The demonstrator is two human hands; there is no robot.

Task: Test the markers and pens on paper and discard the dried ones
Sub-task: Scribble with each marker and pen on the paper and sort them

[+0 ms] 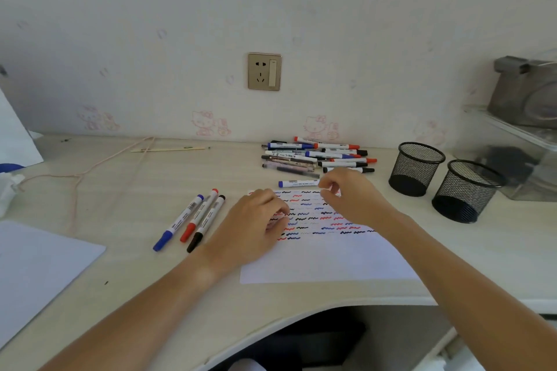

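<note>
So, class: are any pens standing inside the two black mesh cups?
No, both mesh cups look empty; the pens lie piled on the desk.

Three markers lie left of the paper, the pen pile behind it, two mesh cups right

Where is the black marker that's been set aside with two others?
In the head view, the black marker lies on the desk left of the test paper, rightmost of three, beside the red marker.

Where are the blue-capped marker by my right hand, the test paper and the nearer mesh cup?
Blue-capped marker point(297, 183): head view, white barrel.
Test paper point(325, 265): head view, blank lower part.
Nearer mesh cup point(465, 190): head view, outer wall.
</note>
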